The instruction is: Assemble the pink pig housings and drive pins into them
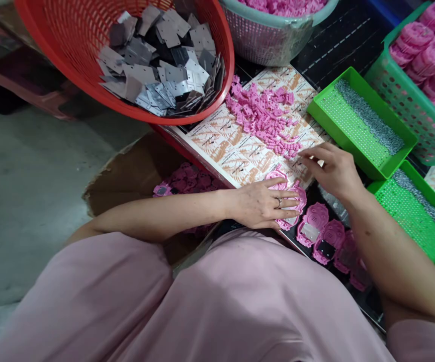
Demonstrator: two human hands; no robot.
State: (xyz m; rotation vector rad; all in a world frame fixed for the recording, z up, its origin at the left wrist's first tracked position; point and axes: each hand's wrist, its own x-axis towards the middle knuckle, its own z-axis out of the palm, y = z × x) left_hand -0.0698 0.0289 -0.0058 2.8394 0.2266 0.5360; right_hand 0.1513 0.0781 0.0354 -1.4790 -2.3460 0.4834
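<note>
My left hand lies flat with its fingers stretched out over a pink plastic shell, pressing it against the table edge; a ring is on one finger. Part of a second pink shell shows just above those fingers. My right hand is closed in a pinch beside a heap of small pink plastic parts. What its fingertips hold, if anything, is too small to make out. To the right of my left hand, several pink shells with metal plates lie in a row, partly hidden by my right forearm.
A red basket of flat metal plates leans at the upper left. Two green trays hold small metal pieces. A pale basket and a green basket contain pink parts. Below the table edge, a cardboard box holds pink shells.
</note>
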